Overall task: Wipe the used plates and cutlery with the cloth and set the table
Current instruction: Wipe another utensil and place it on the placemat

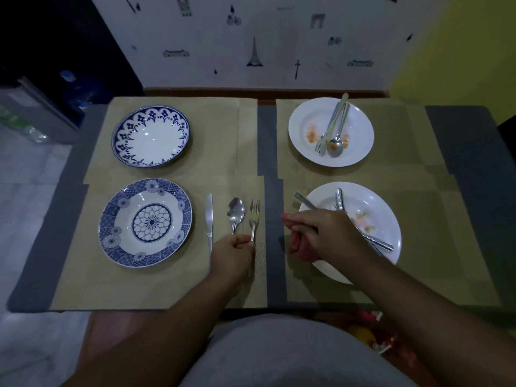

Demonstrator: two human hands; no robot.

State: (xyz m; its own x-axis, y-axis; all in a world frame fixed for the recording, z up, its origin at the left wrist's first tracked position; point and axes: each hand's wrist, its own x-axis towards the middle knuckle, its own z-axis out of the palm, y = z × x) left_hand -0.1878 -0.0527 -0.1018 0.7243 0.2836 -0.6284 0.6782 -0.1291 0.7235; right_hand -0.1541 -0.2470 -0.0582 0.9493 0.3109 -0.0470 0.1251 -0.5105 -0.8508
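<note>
1. Two blue plates, far [150, 135] and near [145, 222], lie on mats at the desk's [36, 247] left and look clean. I judge them to be glazed ceramic: stiff, fairly heavy, slick and breakable, so best taken by the rim.
2. The knife [209, 216] and spoon [235, 212] lie just right of the near blue plate, parallel and apart. They look like thin steel, so light, rigid and slippery.
3. The fork [254, 219] lies beside the spoon with its tines pointing away. The left grip [231, 252] is clamped on its lower handle, the sensible place to hold it. The handle's end is hidden under the fingers, and I cannot tell whether the fork rests on the mat or is lifted.
4. The right grip [321, 233] is closed round the red cloth [300, 247], by the near white plate's left rim. The cloth is soft and bunched, and most of it is hidden in the fist.
5. The near white plate [389, 216] carries pinkish smears and crossed cutlery [339, 198]. The hand and forearm cover part of it, so the number of pieces is unclear.
6. The far white plate [360, 129] holds orange smears and piled cutlery [333, 129]. The loose pieces would likely slide if the plate tilted, so they should be lifted off first. The dim light blurs fine detail.
</note>
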